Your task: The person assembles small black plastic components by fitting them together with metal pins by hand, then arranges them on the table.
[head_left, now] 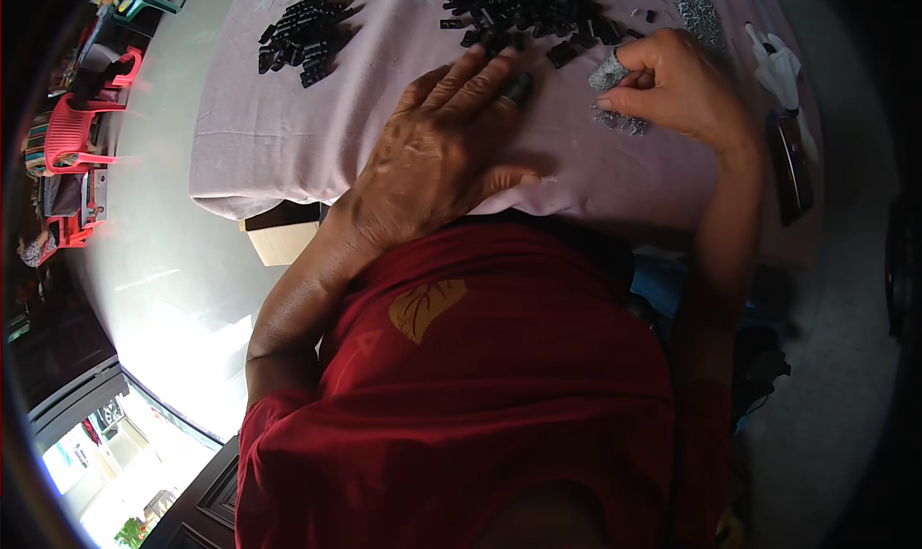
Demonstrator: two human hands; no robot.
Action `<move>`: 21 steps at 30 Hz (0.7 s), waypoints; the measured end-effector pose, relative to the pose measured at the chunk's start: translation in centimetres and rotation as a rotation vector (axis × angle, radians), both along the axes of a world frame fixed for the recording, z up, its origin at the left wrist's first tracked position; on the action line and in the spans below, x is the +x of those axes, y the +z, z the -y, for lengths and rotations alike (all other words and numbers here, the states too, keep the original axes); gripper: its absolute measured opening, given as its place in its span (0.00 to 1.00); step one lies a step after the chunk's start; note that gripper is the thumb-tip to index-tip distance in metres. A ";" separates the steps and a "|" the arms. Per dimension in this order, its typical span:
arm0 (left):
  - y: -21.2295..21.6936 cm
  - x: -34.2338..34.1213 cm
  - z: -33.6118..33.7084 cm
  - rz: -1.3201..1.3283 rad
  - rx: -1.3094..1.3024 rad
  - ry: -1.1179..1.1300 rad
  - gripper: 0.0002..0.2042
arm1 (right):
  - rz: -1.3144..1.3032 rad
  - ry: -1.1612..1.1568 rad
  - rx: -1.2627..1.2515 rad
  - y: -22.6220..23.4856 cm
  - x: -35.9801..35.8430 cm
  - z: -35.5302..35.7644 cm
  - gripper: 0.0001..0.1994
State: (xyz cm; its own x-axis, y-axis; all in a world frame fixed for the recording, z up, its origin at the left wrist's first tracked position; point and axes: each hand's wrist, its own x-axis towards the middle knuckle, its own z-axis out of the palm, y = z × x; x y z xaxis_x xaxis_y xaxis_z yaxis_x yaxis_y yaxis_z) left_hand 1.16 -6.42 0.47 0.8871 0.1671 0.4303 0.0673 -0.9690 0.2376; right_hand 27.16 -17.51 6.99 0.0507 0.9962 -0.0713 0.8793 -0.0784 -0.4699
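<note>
The left hand [434, 146] lies palm-down, fingers nearly straight, tips at the black parts [523, 6]; the right hand [687, 93] curls, thumb and forefinger apart, beside metal bits [622, 122].

- On our table [269, 131], left to right, we have the left pile [300, 38], middle pile [509, 3] and bit heap [700, 16].
- Our left hand [432, 141] lies before the middle pile, our right hand [680, 93] before the bit heap.
- Chairs [69, 134] stand left of the table.

Two heaps of small black plastic pieces [305, 38], uncountable singly; two heaps of tiny silver metal pieces [699, 16]; one left hand [427, 136]; one right hand [687, 86]; one pink-cloth-covered desk [254, 146].
</note>
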 end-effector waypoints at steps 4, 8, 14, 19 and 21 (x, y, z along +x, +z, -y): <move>0.0 -1.0 -0.1 0.024 -0.040 -0.012 0.28 | -0.070 -0.055 0.111 -0.7 0.3 0.8 0.20; 0.8 -3.0 -0.9 0.168 -0.147 0.109 0.21 | 0.012 -0.008 0.193 -1.2 0.1 0.8 0.18; -0.9 -9.6 -6.7 0.234 0.020 0.630 0.19 | -0.033 -0.022 0.188 -1.7 0.1 0.9 0.19; -4.0 -15.0 -9.1 0.113 0.035 0.745 0.30 | -0.090 -0.008 0.214 0.9 -1.1 0.8 0.12; -3.9 -14.4 -9.1 0.119 0.014 0.741 0.30 | -0.281 0.034 0.454 1.8 -1.4 3.5 0.11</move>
